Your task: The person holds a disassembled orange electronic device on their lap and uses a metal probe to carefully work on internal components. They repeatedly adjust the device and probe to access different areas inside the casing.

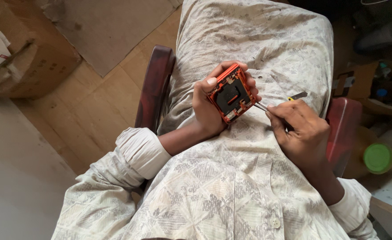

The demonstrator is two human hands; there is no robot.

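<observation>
I see the left hand [207, 104] wrapped around an orange module [231, 93] with a black centre, held over the lap in front of the seated person, thumb on its upper left corner and fingers curled behind its far side. The right hand [300, 126] is pinched shut on a thin tool [262, 106], metal tip touching the module's lower right edge, with a yellow-and-dark handle end showing past the fingers. Dark red chair arms [156, 86] flank the lap; a cardboard box [22, 58] sits on the floor at left, a green-lidded jar [377, 158] at right.
</observation>
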